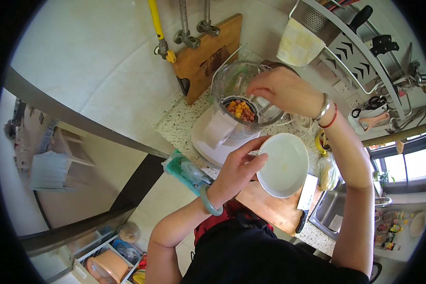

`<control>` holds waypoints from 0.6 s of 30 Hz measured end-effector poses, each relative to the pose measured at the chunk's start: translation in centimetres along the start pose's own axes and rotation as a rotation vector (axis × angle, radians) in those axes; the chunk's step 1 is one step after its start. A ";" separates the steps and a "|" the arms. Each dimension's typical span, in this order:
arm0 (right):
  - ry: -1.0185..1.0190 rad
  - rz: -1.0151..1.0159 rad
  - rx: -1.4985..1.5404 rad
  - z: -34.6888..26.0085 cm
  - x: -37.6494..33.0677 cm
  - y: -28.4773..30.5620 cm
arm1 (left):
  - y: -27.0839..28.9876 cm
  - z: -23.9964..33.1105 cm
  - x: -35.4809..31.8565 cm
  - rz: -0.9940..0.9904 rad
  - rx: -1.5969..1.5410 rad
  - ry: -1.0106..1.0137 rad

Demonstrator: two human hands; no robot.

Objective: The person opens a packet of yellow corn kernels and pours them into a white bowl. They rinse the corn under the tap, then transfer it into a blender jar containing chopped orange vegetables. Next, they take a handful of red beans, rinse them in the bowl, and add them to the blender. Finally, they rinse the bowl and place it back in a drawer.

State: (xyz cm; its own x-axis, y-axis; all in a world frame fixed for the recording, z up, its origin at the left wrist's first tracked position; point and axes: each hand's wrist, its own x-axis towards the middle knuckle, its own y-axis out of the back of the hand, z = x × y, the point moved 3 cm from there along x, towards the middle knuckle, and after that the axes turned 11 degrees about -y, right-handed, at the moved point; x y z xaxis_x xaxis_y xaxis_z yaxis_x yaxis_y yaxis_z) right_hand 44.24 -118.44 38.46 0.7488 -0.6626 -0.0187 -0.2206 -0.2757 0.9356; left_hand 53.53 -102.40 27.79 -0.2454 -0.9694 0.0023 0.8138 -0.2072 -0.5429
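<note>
My left hand (pixel 236 173) pinches the rim of a white bowl (pixel 285 165), tilted so that its inside shows only faint traces of liquid. Behind it stands a white kitchen machine (pixel 204 130) with a clear plastic jug (pixel 221 85) and a pale handle. Diced orange and pink food (pixel 241 110) lies at the bottom of the jug. Over the jug's right rim is my right hand (pixel 284 91), its fingers closed and pointing down into the opening. Something pale shows below those fingers; whether it is a utensil or part of the jug I cannot tell.
A wooden cutting board (pixel 270 206) and a cleaver (pixel 307 193) lie in front of me, beside a steel sink (pixel 329 208). Another board (pixel 210 57) leans on the wall under pipe valves (pixel 189 40). A rack with a yellow cloth (pixel 299 43) hangs at upper right.
</note>
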 end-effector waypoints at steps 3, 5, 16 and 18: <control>-0.005 0.006 -0.129 0.8 0.8 1.2 | 0.0 0.0 0.2 -0.021 -0.009 0.006; -0.078 -0.052 -0.325 1.7 1.4 1.3 | -0.2 -0.2 0.3 -0.038 -0.001 0.007; -0.138 -0.295 -0.613 -0.6 5.0 -6.2 | 0.6 0.0 0.5 -0.071 0.004 0.037; -0.115 -0.397 -0.566 -0.1 4.6 -7.4 | 0.9 -0.5 0.8 -0.086 0.053 0.008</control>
State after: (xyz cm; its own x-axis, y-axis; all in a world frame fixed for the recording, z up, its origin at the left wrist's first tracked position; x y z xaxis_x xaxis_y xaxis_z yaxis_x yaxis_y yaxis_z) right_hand 49.45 -119.37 31.49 0.6277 -0.6650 -0.4046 0.4382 -0.1278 0.8897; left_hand 53.78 -103.27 26.89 -0.3197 -0.9467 0.0404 0.8164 -0.2968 -0.4954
